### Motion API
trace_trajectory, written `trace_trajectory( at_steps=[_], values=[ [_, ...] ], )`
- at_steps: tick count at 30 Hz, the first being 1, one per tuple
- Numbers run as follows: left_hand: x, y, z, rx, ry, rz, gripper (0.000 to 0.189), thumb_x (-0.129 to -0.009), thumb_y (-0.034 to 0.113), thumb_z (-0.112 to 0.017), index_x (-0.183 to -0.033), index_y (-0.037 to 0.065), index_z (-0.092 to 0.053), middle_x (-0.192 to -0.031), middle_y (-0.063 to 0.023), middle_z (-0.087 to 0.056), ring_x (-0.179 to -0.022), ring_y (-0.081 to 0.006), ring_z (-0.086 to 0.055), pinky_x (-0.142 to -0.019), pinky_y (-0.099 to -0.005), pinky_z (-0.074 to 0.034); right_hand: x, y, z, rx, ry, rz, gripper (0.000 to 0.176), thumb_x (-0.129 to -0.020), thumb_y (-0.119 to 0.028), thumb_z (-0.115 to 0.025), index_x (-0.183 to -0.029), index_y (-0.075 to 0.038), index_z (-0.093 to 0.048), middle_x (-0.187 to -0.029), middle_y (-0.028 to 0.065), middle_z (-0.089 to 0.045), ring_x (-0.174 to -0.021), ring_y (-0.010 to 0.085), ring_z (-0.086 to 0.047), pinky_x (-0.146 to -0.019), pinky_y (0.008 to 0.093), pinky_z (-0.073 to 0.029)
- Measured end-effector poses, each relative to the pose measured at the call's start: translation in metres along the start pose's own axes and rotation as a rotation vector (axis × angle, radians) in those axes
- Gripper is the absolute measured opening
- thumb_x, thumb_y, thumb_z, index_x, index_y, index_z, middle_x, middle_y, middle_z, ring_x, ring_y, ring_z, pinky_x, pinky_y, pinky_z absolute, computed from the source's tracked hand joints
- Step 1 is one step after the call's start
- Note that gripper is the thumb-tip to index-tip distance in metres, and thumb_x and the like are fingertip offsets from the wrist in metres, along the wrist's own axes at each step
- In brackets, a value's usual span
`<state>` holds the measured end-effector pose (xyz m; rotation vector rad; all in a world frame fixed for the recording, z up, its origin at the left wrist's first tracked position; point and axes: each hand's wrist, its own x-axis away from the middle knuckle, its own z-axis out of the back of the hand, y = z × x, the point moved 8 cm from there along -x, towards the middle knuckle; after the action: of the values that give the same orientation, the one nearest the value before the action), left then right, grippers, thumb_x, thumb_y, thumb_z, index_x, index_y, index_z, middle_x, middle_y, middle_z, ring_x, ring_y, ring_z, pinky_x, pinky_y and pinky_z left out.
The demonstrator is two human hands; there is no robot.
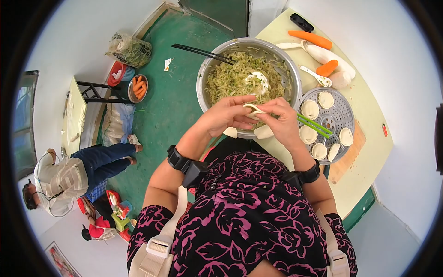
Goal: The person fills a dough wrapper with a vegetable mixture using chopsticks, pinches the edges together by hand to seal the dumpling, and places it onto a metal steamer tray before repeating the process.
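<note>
My left hand (227,115) and my right hand (281,121) are both closed on a dumpling (253,110), a pale folded wrapper pinched between the fingertips. They hold it over the near edge of a large metal bowl (202,85) with shredded green filling (226,78). A small white dish or spoon (257,82) sits in the filling, and dark chopsticks (198,51) rest across the far left rim. Right of my right hand lies a perforated steamer tray (328,121) with several round dumplings (309,110). Two bright green sticks (316,125) reach over the tray from beside that hand.
On the pale table (369,171) are carrots (314,39), white radishes (325,55), a white spoon (316,75) and a wooden board (348,159). A basin of carrots (138,88) stands on the green floor. Two other people (69,173) are at the left.
</note>
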<state>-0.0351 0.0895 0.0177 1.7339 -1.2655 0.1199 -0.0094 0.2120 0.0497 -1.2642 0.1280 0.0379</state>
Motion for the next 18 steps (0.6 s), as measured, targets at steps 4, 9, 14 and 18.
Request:
trace_trajectory(
  at_steps=[4, 9, 14, 18],
  values=[
    [0.008, 0.008, 0.002, -0.069, -0.124, -0.046, 0.056, -0.078, 0.012, -0.058, -0.127, 0.001, -0.033, -0.110, -0.0099, -0.052, -0.096, -0.0187, -0.055, -0.078, -0.0285, -0.048, 0.002, 0.008, 0.004, -0.184, 0.068, -0.122, 0.017, -0.071, -0.004, -0.064, -0.087, -0.003, -0.065, -0.081, 0.0056, -0.059, -0.073, 0.0142, -0.053, -0.065, 0.0235, -0.042],
    [-0.006, 0.010, -0.004, -0.405, -0.025, -0.334, 0.066, -0.072, 0.011, -0.066, -0.128, 0.002, -0.032, -0.112, -0.0066, -0.050, -0.107, -0.0143, -0.043, -0.088, -0.0299, -0.039, -0.003, 0.010, 0.004, -0.289, 0.153, -0.172, 0.016, -0.075, -0.005, -0.062, -0.091, -0.001, -0.064, -0.081, 0.0060, -0.060, -0.073, 0.0127, -0.055, -0.065, 0.0225, -0.043],
    [-0.022, -0.001, -0.008, -0.184, 0.020, -0.345, 0.052, -0.075, 0.007, -0.064, -0.121, 0.002, -0.040, -0.106, -0.0042, -0.053, -0.098, -0.0114, -0.050, -0.082, -0.0261, -0.043, -0.006, -0.013, 0.005, -0.071, 0.214, 0.036, 0.023, -0.074, -0.008, -0.063, -0.096, 0.000, -0.061, -0.087, 0.0091, -0.059, -0.075, 0.0170, -0.055, -0.067, 0.0244, -0.044],
    [-0.018, 0.007, -0.005, -0.289, 0.070, -0.453, 0.043, -0.078, 0.007, -0.061, -0.116, 0.002, -0.044, -0.103, -0.0039, -0.055, -0.091, -0.0099, -0.053, -0.079, -0.0237, -0.044, -0.006, -0.022, 0.012, 0.126, 0.243, 0.097, 0.031, -0.071, -0.010, -0.066, -0.100, -0.001, -0.060, -0.095, 0.0106, -0.057, -0.079, 0.0214, -0.055, -0.070, 0.0267, -0.044]
  ],
)
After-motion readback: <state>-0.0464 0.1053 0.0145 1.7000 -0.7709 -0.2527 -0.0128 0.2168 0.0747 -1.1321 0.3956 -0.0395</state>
